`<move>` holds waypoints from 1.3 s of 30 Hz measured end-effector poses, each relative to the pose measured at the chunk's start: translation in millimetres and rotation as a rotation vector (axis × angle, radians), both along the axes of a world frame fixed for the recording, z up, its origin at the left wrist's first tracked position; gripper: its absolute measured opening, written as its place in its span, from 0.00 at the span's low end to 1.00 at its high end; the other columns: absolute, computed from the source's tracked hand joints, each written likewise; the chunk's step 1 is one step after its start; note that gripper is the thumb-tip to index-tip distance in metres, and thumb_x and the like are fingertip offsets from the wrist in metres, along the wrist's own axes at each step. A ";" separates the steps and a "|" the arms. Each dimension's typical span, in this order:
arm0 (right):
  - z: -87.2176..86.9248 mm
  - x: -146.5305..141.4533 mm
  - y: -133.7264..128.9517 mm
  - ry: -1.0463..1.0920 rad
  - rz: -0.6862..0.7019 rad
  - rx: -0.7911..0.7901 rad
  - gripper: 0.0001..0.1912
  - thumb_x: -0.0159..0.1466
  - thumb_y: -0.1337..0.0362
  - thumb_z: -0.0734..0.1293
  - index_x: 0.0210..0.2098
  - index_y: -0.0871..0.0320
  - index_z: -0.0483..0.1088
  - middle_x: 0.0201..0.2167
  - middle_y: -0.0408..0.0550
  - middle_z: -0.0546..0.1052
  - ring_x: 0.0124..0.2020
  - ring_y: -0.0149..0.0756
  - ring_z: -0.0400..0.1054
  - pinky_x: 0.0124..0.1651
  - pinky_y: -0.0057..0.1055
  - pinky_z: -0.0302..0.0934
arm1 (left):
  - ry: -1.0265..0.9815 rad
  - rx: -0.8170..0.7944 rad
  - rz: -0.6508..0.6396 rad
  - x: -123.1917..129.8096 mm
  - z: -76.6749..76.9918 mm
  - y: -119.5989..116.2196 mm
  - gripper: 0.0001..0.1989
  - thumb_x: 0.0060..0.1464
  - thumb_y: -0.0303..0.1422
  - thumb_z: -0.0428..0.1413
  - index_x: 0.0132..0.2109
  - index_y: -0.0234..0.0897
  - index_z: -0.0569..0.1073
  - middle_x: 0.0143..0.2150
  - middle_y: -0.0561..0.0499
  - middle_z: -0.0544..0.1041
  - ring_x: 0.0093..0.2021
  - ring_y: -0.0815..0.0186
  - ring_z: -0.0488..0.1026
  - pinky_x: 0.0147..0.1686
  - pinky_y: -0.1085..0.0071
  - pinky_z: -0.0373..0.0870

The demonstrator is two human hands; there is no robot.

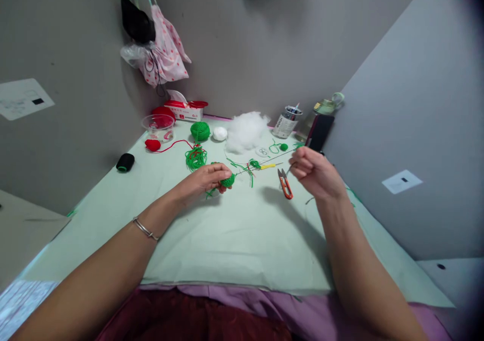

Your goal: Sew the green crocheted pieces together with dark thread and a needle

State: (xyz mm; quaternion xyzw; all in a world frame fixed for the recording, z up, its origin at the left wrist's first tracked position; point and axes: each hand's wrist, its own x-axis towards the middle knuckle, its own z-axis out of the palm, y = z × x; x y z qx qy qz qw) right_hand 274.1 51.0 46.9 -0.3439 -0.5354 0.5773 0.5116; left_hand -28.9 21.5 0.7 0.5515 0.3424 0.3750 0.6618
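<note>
Pale counter [234,250], grey wall [321,33] behind. Green crocheted piece [227,181] held over counter, left of centre, by your left hand [207,177], fingers wrapped round it. Piece rounded, no clear long axis; drawn side faces right. Dark thread [282,155] runs taut to your right hand [316,170], fingers curled tight on it. Overpulling could pucker stitches or snap thread; loose yarn [255,164] along its path could snag it.
</note>
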 end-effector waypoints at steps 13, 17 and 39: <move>1.5 22.6 4.6 -0.637 -0.506 0.261 0.20 0.63 0.46 0.68 0.40 0.57 0.76 0.26 0.46 0.72 0.20 0.28 0.58 0.20 0.26 0.47 | -0.180 -0.076 0.122 4.2 1.4 0.4 0.15 0.57 0.41 0.62 0.46 0.35 0.76 0.35 0.50 0.76 0.32 0.69 0.70 0.35 0.72 0.66; -8.5 1.2 0.1 -0.683 -0.337 0.247 0.22 0.67 0.46 0.64 0.41 0.60 0.76 0.18 0.40 0.64 0.19 0.27 0.53 0.22 0.27 0.46 | -0.240 -0.105 0.165 5.7 -0.3 1.1 0.13 0.57 0.37 0.63 0.46 0.34 0.76 0.37 0.51 0.75 0.32 0.72 0.71 0.35 0.75 0.69; -26.0 -80.3 -52.0 -0.570 -0.291 0.551 0.06 0.67 0.62 0.68 0.33 0.54 0.75 0.30 0.46 0.72 0.33 0.34 0.65 0.35 0.32 0.61 | -0.395 -0.204 0.146 15.4 2.0 -4.9 0.05 0.60 0.27 0.60 0.43 0.31 0.74 0.41 0.46 0.79 0.43 0.66 0.78 0.57 0.64 0.72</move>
